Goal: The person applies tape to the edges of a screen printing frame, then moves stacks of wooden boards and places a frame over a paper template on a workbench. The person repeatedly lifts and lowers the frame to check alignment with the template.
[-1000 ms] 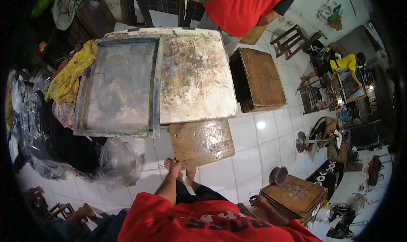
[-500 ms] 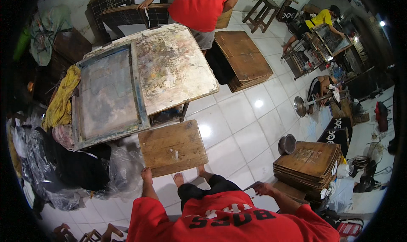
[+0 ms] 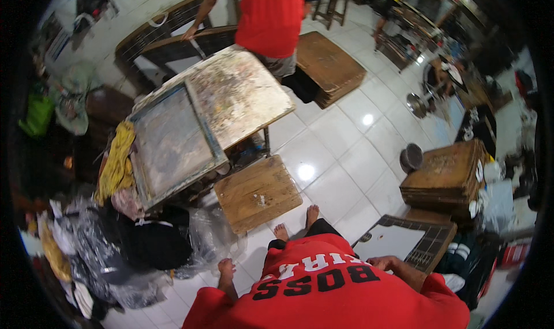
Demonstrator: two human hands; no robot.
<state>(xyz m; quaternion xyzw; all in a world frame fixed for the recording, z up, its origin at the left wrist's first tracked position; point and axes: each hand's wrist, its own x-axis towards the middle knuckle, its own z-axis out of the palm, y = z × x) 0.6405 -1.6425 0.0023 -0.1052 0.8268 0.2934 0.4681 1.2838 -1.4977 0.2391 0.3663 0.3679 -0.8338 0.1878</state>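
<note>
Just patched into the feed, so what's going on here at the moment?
The person in the red shirt stands barefoot on white tiles. The right hand rests on the edge of a framed board with a white face lying beside them; whether it grips the frame is unclear. The left hand hangs free near clear plastic bags. Ahead sit a wooden board and a paint-stained table bearing a framed screen. Another person stands behind the table.

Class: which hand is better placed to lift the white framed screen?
Right, probably: the right hand lies at the framed screen's near edge; the left hand hangs beyond the body.
</note>
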